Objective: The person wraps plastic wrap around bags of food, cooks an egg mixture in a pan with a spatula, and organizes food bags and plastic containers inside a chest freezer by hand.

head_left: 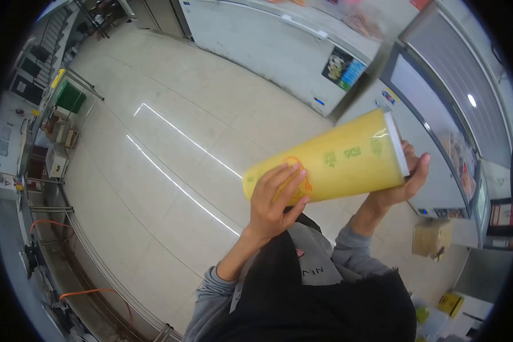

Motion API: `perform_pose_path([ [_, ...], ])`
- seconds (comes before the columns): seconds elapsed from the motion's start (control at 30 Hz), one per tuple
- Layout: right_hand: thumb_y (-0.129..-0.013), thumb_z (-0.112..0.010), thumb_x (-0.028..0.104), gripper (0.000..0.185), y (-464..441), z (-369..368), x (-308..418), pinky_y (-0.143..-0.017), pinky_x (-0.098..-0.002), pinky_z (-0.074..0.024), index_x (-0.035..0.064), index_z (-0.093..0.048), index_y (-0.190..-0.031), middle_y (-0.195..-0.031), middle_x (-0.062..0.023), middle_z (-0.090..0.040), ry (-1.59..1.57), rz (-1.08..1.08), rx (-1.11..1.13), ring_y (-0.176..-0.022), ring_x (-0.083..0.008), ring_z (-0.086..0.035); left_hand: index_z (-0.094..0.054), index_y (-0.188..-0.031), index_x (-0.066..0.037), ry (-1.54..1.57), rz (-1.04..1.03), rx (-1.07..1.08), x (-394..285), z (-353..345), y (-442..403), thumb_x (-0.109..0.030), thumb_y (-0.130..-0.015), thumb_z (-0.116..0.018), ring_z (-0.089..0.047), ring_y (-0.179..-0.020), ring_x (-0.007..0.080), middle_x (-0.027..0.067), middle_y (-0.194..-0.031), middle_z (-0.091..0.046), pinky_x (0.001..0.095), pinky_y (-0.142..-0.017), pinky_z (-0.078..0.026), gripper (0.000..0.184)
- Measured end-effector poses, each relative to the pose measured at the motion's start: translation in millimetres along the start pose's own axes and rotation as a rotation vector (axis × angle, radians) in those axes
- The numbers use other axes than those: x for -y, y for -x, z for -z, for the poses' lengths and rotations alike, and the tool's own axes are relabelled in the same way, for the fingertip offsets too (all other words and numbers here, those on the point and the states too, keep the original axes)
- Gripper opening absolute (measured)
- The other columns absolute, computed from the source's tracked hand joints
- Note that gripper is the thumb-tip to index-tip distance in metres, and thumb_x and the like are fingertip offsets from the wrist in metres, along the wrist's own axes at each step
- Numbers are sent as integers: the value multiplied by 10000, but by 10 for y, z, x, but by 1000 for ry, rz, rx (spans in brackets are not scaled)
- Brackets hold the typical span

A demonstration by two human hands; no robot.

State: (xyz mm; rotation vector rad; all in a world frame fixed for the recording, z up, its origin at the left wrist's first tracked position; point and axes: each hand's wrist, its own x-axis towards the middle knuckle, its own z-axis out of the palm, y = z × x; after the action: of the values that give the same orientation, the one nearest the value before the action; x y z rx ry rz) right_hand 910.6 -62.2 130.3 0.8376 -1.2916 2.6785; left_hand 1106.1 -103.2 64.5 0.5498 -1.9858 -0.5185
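Observation:
A large yellow tapered container (342, 157), shaped like a tall cup, is held tilted nearly sideways in front of my body. Green print and an orange mark show on its side, and its wide end on the right has a white rim (397, 143). My left hand (276, 196) grips the narrower part, fingers spread over the orange mark. At the wide end, my right hand (411, 175) holds the white rim from the far side, with part of its fingers hidden behind it. What lies inside the container cannot be seen.
A long white chest freezer (256, 45) stands along the far wall, and another freezer (422, 125) is at the right. A cardboard box (431, 238) sits on the tiled floor (154, 171). Metal counters (62, 239) with orange hoses run along the left.

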Motion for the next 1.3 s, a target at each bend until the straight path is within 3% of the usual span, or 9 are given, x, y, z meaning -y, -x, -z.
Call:
perform_pose_path([
  [0.1, -875, -365, 162, 402, -260, -525, -492, -693, -326, -349, 85, -303, -485, -448, 7, -295, 14, 48, 64, -500, -120, -278, -604, -1056, -27, -9, 28, -32, 516, -123, -433, -161, -682, -714, -569, -924, 285, 125, -1039, -583, 350, -784, -463, 412],
  [0.2, -803, -462, 33, 370, -646, -869, -1263, -660, -342, -368, 10, -455, -434, -424, -32, -407, 69, 92, 355, -474, -135, -338, -612, -1047, -17, -21, 179, -90, 1037, -441, -948, -98, -662, -726, -577, -882, 266, 122, -998, -595, 326, -764, -472, 409],
  [0.47, -758, -457, -13, 312, -1102, -2288, -2838, -608, -323, -371, -2, -484, -447, -423, -31, -395, 127, 166, 436, -458, -144, -340, -598, -1074, -19, -214, 291, -238, 2656, -714, -1856, -45, -643, -738, -562, -906, 253, 129, -1023, -573, 321, -770, -475, 454],
  [0.67, -758, -451, -39, 314, -1632, -3276, -4066, -605, -310, -367, -9, -475, -446, -434, -35, -392, 122, 149, 425, -468, -152, -355, -540, -1155, -65, -135, 363, -104, 4192, -719, -2614, -105, -625, -767, -528, -989, 287, 121, -1094, -537, 351, -819, -447, 578],
  [0.73, -773, -460, -32, 311, -1886, -3598, -4457, -606, -304, -365, -18, -458, -462, -441, -41, -386, 190, 124, 430, -480, -154, -358, -445, -1243, -56, -23, 470, 81, 4850, -709, -2861, -166, -731, -692, -432, -1129, 305, 142, -1205, -455, 372, -922, -388, 579],
  [0.9, -869, -459, 85, 414, -2423, -4129, -5325, -678, -295, -372, 9, -404, -466, -451, -4, -343, 287, 23, 99, -495, -95, -290, -346, -1317, -97, 251, 815, 56, 6145, -964, -3628, -364, -885, -461, -306, -1239, 234, 109, -1316, -348, 366, -975, -331, 520],
  [0.97, -882, -465, 106, 427, -2647, -4287, -5646, -679, -285, -373, 13, -405, -470, -466, 3, -347, 326, -12, -45, -499, -90, -291, -329, -1322, -81, 869, 1231, -69, 6467, -1061, -4252, -354, -897, -459, -329, -1220, 210, 95, -1307, -351, 344, -982, -315, 522],
  [1.23, -883, -529, 208, 378, -3384, -4748, -7222, -528, -233, -330, 67, -427, -547, -557, 28, -397, 351, -322, -384, -538, -57, -366, -373, -1275, 6, 808, 1208, 128, 8193, -1684, -5693, -325, -905, -459, -436, -1101, 172, 120, -1166, -483, 284, -926, -347, 504],
  [1.3, -880, -536, 215, 373, -3468, -4861, -7572, -520, -233, -322, 77, -430, -551, -566, 31, -397, 347, -359, -418, -548, -53, -366, -420, -1248, -32, 758, 1217, 51, 8583, -1774, -6027, -196, -895, -481, -532, -914, 132, 95, -999, -567, 243, -805, -413, 394],
])
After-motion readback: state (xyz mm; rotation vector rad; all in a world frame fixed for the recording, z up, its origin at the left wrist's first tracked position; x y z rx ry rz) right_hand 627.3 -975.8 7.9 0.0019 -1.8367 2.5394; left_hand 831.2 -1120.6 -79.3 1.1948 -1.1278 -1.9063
